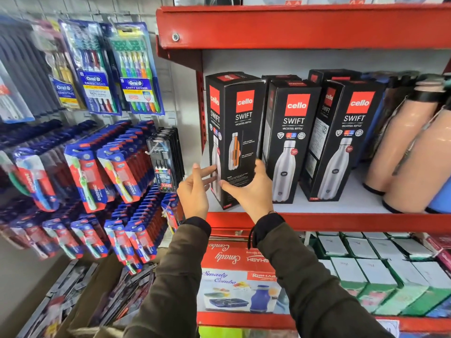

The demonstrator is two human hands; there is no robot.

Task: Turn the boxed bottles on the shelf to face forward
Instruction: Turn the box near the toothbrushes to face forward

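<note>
Three tall black boxed bottles stand in a front row on the white board of a red shelf (pixel 341 222). The leftmost box (pixel 238 132) is turned, showing a side panel with an orange cutaway bottle, its corner toward me. The middle box (pixel 291 142) and the right box (pixel 346 142) show their steel-bottle fronts. My right hand (pixel 251 191) wraps the lower part of the leftmost box, thumb on the facing panel and fingers at its right edge. My left hand (pixel 195 189) has its fingers spread, the tips touching that box's left face. More black boxes stand behind.
Peach-coloured loose bottles (pixel 410 152) lean at the shelf's right end. Toothbrush packs (pixel 97 172) and pen packs (pixel 166 159) hang on a pegboard to the left. The lower shelf holds a red combo box (pixel 239 276) and several green and white cartons (pixel 380 269).
</note>
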